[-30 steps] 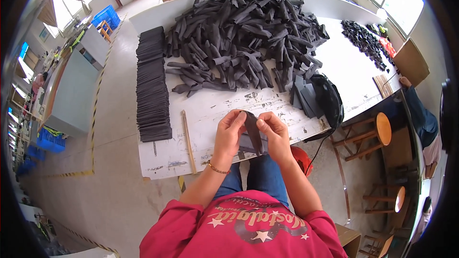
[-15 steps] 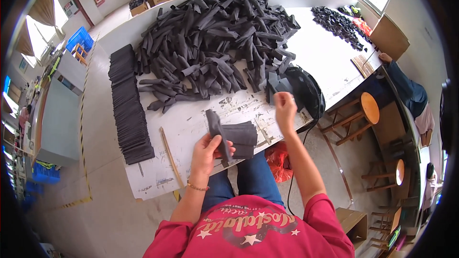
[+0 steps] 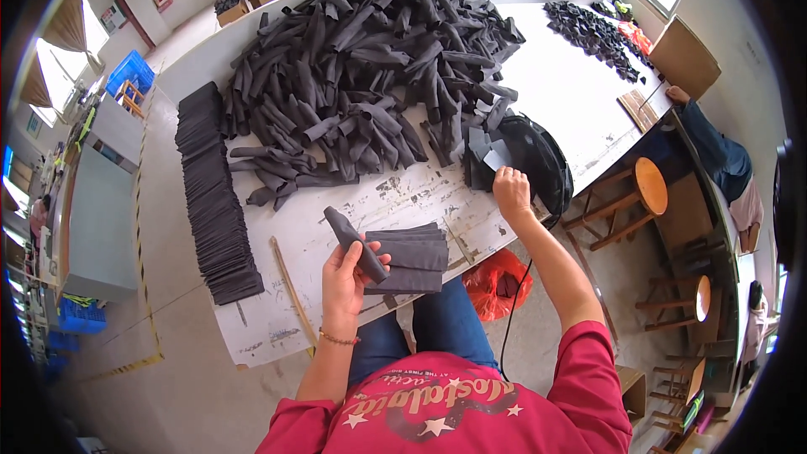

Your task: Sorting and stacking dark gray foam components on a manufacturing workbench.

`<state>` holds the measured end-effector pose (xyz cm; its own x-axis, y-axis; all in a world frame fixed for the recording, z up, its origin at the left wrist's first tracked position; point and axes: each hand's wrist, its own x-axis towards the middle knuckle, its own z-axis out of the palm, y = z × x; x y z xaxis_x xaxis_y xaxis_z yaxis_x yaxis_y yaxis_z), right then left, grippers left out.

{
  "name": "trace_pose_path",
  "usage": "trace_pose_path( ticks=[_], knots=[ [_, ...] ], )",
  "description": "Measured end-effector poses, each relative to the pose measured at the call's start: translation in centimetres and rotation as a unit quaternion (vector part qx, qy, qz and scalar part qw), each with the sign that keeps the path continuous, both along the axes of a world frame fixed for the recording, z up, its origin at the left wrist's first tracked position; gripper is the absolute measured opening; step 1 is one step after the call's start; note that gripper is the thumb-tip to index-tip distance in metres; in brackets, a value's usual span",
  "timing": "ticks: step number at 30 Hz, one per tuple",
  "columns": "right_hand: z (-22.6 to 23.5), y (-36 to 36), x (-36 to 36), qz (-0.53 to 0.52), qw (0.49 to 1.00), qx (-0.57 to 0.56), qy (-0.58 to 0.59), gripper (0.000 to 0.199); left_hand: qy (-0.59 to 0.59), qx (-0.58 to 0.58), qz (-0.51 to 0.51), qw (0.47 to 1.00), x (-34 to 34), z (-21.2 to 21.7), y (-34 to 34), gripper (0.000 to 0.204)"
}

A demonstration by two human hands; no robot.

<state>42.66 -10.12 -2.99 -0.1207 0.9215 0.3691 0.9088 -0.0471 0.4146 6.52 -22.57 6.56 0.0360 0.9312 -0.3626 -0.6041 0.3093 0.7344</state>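
My left hand [image 3: 346, 276] grips a rolled black fabric tube [image 3: 355, 241] and rests against a small pile of flat black fabric pieces [image 3: 410, 256] at the near table edge. My right hand [image 3: 510, 191] reaches out to the right, its fingers on a bundle of dark grey flat pieces [image 3: 487, 154] that lean against a black round-shaped machine [image 3: 538, 160]. A big heap of black rolled tubes [image 3: 370, 76] covers the middle of the white table [image 3: 403, 202].
A long neat stack of flat black pieces [image 3: 214, 202] runs along the table's left side. A wooden stick [image 3: 292, 290] lies near the front edge. Round wooden stools [image 3: 649, 186] and a red bag [image 3: 500, 279] stand to the right. Another person [image 3: 714, 155] sits at the far right.
My hands were together over a flat piece. The right hand has since moved away to the right, to the bundle by the machine. The left hand keeps the rolled tube.
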Motion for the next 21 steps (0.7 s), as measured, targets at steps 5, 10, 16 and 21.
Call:
trace_pose_path(
  ticks=[5,10,16,21],
  knots=[
    [1.1,-0.4,-0.1,0.025,0.999,0.013,0.023,0.013,-0.020,0.001,0.007,1.000,0.1,-0.1,0.0,0.026],
    [1.9,-0.4,0.7,0.049,0.995,0.019,0.083,0.008,-0.031,-0.002,0.003,1.000,-0.1,-0.1,-0.5,0.024],
    [5.5,-0.4,-1.2,0.180,0.943,0.151,0.237,0.017,-0.033,0.010,-0.003,0.999,0.6,0.9,-0.7,0.021],
    [11.4,-6.1,-10.0,0.370,0.874,0.010,0.315,0.023,-0.030,0.100,-0.036,0.994,2.7,2.7,-0.8,0.026]
  ],
)
